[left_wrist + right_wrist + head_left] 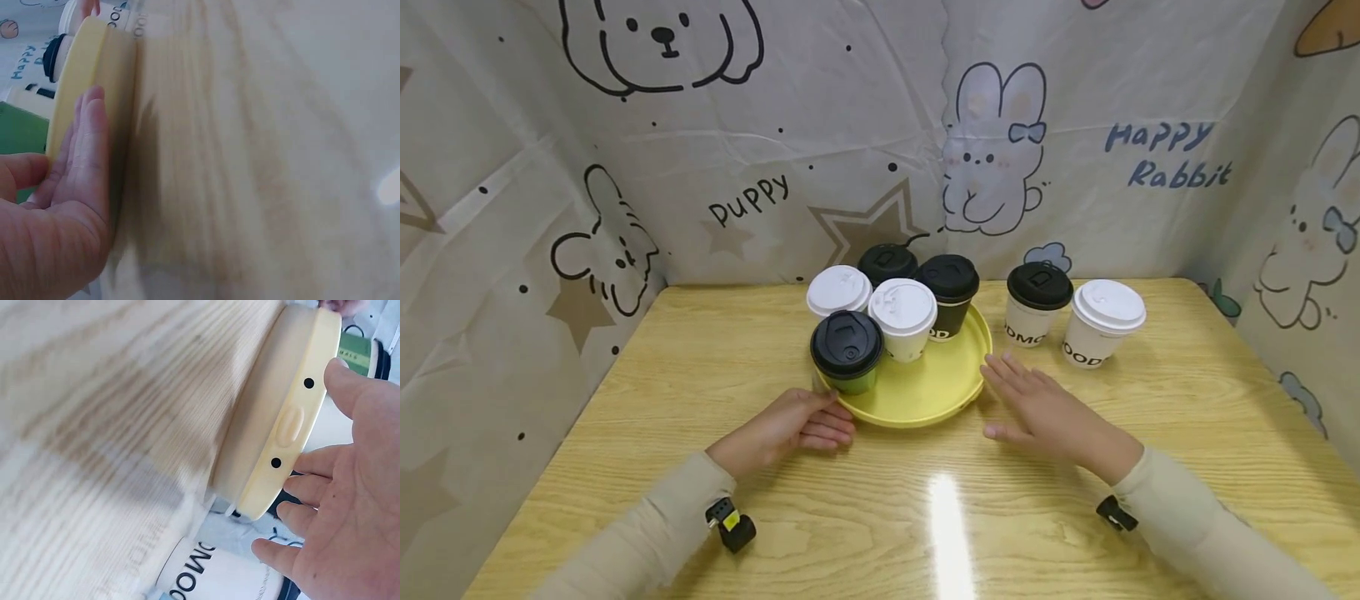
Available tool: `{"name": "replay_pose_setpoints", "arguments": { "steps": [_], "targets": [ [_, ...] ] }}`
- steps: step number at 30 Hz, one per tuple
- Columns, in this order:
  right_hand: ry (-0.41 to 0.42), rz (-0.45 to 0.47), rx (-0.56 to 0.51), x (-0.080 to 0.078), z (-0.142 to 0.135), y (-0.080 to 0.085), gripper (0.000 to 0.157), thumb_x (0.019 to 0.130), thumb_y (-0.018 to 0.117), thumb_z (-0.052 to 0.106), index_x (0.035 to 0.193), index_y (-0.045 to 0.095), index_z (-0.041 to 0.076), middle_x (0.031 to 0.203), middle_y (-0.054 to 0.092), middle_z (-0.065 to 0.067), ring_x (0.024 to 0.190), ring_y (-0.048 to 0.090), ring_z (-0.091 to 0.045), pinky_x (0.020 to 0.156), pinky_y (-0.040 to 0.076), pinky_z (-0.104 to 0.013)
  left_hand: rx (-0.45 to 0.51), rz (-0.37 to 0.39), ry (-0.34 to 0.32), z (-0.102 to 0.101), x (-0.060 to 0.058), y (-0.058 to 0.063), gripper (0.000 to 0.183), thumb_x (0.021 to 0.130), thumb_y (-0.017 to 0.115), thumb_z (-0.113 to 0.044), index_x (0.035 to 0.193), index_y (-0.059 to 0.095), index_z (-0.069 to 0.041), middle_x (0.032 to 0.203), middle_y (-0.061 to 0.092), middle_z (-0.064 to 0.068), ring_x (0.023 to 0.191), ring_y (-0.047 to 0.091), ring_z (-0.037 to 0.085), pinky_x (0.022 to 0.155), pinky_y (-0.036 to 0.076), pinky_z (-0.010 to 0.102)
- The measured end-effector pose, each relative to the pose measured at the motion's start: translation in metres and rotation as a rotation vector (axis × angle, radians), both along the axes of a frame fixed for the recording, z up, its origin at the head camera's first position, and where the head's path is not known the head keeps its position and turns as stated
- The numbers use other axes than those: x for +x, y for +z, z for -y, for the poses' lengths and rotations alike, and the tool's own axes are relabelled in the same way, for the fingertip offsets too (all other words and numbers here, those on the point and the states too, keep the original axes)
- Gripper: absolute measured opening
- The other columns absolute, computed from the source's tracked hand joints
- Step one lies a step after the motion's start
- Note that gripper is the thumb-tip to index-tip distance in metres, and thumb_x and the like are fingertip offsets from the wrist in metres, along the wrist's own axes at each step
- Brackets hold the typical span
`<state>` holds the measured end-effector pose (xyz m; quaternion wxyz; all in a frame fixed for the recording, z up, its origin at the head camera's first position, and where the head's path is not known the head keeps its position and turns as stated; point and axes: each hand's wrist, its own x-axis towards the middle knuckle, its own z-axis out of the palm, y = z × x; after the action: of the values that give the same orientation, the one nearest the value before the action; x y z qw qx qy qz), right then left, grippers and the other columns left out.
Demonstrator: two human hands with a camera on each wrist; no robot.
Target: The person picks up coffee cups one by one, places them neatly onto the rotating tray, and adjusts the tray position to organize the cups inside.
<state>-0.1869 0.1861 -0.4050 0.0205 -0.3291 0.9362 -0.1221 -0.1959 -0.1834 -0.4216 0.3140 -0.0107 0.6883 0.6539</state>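
Note:
A round yellow tray [925,398] stands on the table, bearing several lidded paper coffee cups. At its front left is a green cup with a black lid [847,350]; behind it are a white-lidded cup [902,317], another white-lidded cup [839,290] and two black-lidded cups [951,292]. My left hand [793,427] holds the tray's front-left edge, its thumb at the rim and its fingers stretched along the outer side [69,181]. Beside the tray's right edge is my right hand [1052,412], fingers spread and fairly straight; in the right wrist view its fingertips [306,487] come close to the rim.
Two more paper cups stand right of the tray: one with a black lid [1036,308], one with a white lid [1103,325]. Cloth printed with cartoon animals [865,150] walls in the wooden table [700,358] at the back and sides.

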Motion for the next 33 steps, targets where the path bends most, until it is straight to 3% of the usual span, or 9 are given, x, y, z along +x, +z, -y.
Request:
{"name": "replay_pose_setpoints", "arguments": {
  "steps": [8, 17, 20, 26, 31, 33],
  "targets": [
    [0.043, -0.024, 0.024, 0.015, 0.009, 0.001, 0.081, 0.092, 0.057, 0.049, 0.151, 0.025, 0.002, 0.157, 0.019, -0.017, 0.144, 0.018, -0.036, 0.111, 0.024, -0.060, -0.138, -0.017, 0.000, 0.010, -0.016, 0.010, 0.046, 0.105, 0.034, -0.024, 0.112, 0.060, 0.013, 0.094, 0.072, 0.014, 0.081, 0.071, 0.019, 0.074, 0.059, 0.032],
    [0.069, -0.001, 0.025, 0.026, 0.019, 0.002, 0.081, 0.092, 0.058, 0.048, 0.151, 0.025, 0.003, 0.158, 0.018, -0.015, 0.145, 0.017, -0.034, 0.113, 0.022, -0.058, -0.171, -0.038, 0.025, 0.019, -0.027, 0.009, 0.049, 0.105, 0.035, -0.030, 0.107, 0.060, 0.012, 0.086, 0.072, 0.010, 0.076, 0.070, 0.017, 0.072, 0.059, 0.032],
    [0.068, -0.006, 0.029, 0.027, 0.019, 0.003, 0.081, 0.092, 0.057, 0.048, 0.151, 0.025, 0.003, 0.158, 0.018, -0.015, 0.145, 0.017, -0.034, 0.113, 0.023, -0.057, -0.169, -0.051, 0.003, 0.020, -0.027, 0.010, 0.049, 0.105, 0.035, -0.031, 0.107, 0.059, 0.012, 0.086, 0.071, 0.009, 0.075, 0.070, 0.017, 0.071, 0.059, 0.032],
    [0.067, -0.008, 0.014, 0.025, 0.016, 0.001, 0.079, 0.093, 0.056, 0.048, 0.151, 0.024, 0.004, 0.158, 0.017, -0.014, 0.145, 0.016, -0.033, 0.113, 0.022, -0.058, -0.178, -0.056, 0.020, 0.018, -0.025, 0.008, 0.050, 0.105, 0.035, -0.032, 0.105, 0.060, 0.011, 0.084, 0.071, 0.008, 0.074, 0.070, 0.017, 0.070, 0.059, 0.031],
    [0.034, -0.022, -0.001, 0.017, 0.008, 0.004, 0.078, 0.094, 0.055, 0.047, 0.151, 0.023, 0.004, 0.158, 0.018, -0.015, 0.145, 0.017, -0.034, 0.113, 0.021, -0.058, -0.184, -0.071, 0.052, 0.010, -0.015, 0.007, 0.051, 0.104, 0.037, -0.034, 0.104, 0.062, 0.011, 0.084, 0.072, 0.009, 0.072, 0.070, 0.017, 0.068, 0.059, 0.031],
    [0.016, -0.017, -0.004, 0.014, 0.004, 0.005, 0.078, 0.095, 0.054, 0.048, 0.151, 0.023, 0.004, 0.158, 0.018, -0.015, 0.145, 0.016, -0.034, 0.114, 0.021, -0.057, -0.174, -0.069, 0.034, 0.004, -0.009, 0.007, 0.051, 0.103, 0.039, -0.034, 0.105, 0.062, 0.011, 0.085, 0.072, 0.010, 0.073, 0.071, 0.017, 0.069, 0.060, 0.032]
  ]
}}
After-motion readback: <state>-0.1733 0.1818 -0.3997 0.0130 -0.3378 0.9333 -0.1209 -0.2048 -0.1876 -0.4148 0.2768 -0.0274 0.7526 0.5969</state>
